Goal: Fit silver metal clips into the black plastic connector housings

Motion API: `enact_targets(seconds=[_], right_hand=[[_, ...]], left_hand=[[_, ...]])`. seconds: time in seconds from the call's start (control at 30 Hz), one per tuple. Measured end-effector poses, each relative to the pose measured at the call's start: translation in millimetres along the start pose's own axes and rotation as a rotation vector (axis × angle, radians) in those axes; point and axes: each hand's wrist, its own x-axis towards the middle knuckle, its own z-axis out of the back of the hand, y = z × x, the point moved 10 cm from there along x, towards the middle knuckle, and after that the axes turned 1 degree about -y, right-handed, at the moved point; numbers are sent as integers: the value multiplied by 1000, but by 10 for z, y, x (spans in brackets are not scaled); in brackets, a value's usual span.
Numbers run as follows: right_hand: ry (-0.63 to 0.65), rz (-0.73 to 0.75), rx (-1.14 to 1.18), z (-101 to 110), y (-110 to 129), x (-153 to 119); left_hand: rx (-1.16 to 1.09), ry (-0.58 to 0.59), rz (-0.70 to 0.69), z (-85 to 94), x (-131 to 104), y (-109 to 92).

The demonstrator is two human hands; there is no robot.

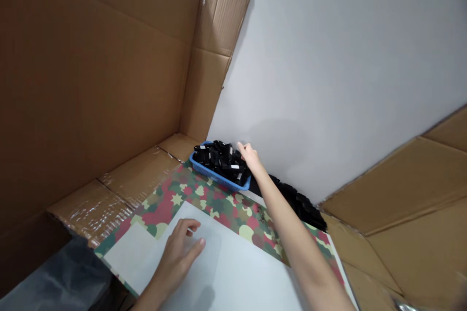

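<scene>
A blue plastic basket (219,179) at the back of the table holds a heap of small black parts (219,158), some with white labels. My right hand (249,155) reaches over the right end of the basket, at the heap; its fingers are bent together, and what they hold, if anything, is hidden. Over the white sheet (233,272) my left hand (180,250) hovers with its thumb and curled fingers apart and nothing between them.
A camouflage-patterned cover (204,197) lies under the white sheet. Black pieces (302,204) are lined up along the wall, right of the basket. Cardboard walls (109,68) stand at the left, and more cardboard (412,189) is at the right.
</scene>
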Motion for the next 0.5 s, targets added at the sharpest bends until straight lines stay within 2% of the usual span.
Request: enact_targets(seconds=[0.1,0.2,0.3,0.43,0.5], right_hand=[[-34,-27,-94,142,-259,-30],[-48,-61,-179,373,-581,-127],[-71,-110,-287,733,-972,-281],[-92,-219,-499,1297,-1558,-584],[-60,-277,-612,1444,-1809,-749]], left_hand=[[362,136,-86,-33,-106,55],[672,250,-147,-74,-179,183],[798,310,-170,-88,-151,293],[881,283,-220,-59,-12,335],[889,266,-249,-62,40,336]])
